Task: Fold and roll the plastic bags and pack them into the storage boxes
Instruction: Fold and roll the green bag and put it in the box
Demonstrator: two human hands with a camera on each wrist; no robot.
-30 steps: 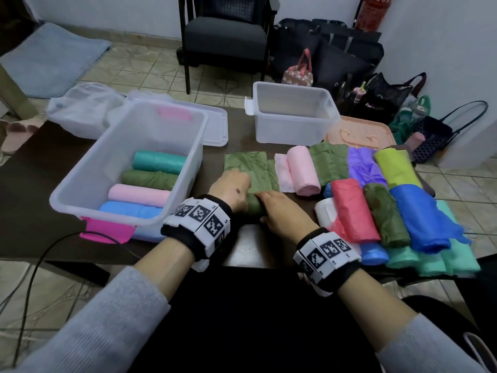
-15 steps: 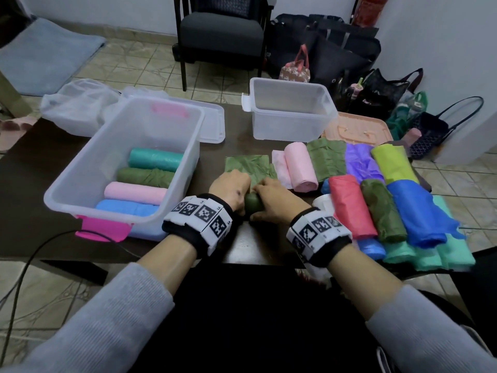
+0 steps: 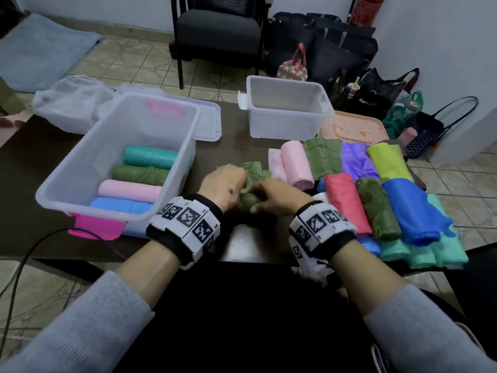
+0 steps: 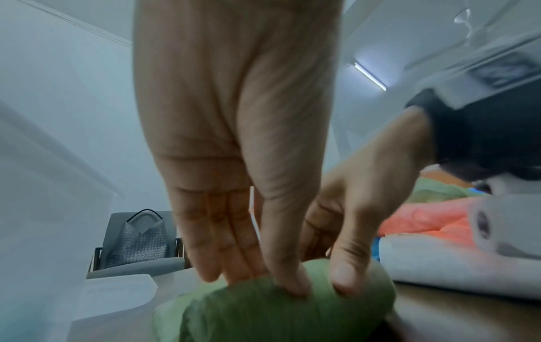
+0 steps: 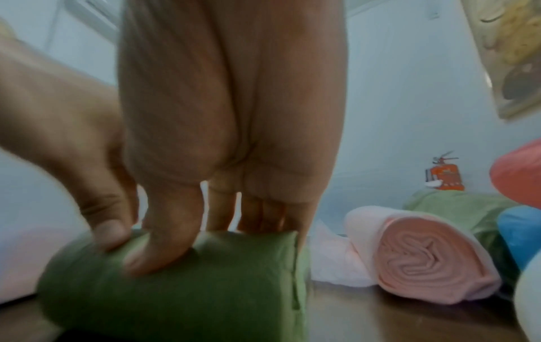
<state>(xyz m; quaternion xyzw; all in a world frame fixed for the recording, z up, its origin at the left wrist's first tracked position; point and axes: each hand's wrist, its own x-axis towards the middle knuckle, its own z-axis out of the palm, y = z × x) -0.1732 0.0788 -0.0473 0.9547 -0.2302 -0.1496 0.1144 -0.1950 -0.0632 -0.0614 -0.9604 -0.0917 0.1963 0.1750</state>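
Observation:
A dark green plastic bag [image 3: 248, 201] lies on the table in front of me, mostly rolled, with a short flat part [image 3: 254, 170] still spread beyond it. My left hand [image 3: 223, 184] and right hand [image 3: 274, 195] sit side by side on the roll. In the left wrist view my left hand [image 4: 257, 280] pinches the green roll [image 4: 263, 310], thumb in front and fingers behind. In the right wrist view my right hand [image 5: 205, 243] holds the roll [image 5: 181, 291] the same way. The clear storage box [image 3: 80, 168] on the left holds several rolled bags.
A second clear box [image 3: 285, 122] stands at the back, with a peach lid [image 3: 352, 130] beside it. A pink roll [image 3: 297, 165] and a pile of coloured bags [image 3: 376, 200] fill the table's right side. A clear lid [image 3: 209, 125] and a white bag [image 3: 70, 100] lie at the back left.
Both hands have rolled the green bag away from me. The roll is thicker and the flat part beyond it is shorter. The hands now sit closer together.

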